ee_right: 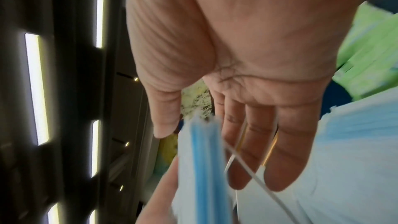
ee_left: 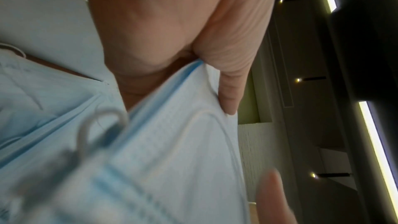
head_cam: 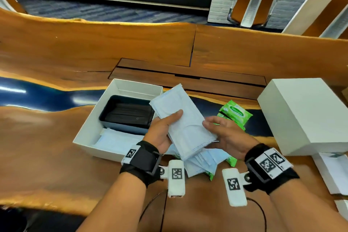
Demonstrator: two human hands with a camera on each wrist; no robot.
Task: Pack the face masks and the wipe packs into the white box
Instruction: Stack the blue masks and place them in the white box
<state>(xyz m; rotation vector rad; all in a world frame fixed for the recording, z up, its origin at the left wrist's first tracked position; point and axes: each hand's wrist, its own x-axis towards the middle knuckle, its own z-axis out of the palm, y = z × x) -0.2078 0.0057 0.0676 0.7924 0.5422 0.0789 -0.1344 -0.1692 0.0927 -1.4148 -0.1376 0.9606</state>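
- Loose face masks (head_cam: 202, 160): soft, light; left on the table (head_cam: 56, 165) nearest the person.
- Mask stack (head_cam: 185, 120): floppy, slippery; pinched by the left hand (head_cam: 162, 132), best held flat across its middle.
- Right hand (head_cam: 225, 133): spread, fingers straight beside the stack.
- Wipe packs (head_cam: 236, 114): squashy, beyond.
- White box (head_cam: 88, 132): open, partly filled.

Left fingers: hidden under the mask stack (head_cam: 185, 118).
Wipe pack (head_cam: 230, 159): mostly covered by loose masks (head_cam: 204, 160).
Papers (head_cam: 333, 171): cut off at 3 o'clock.
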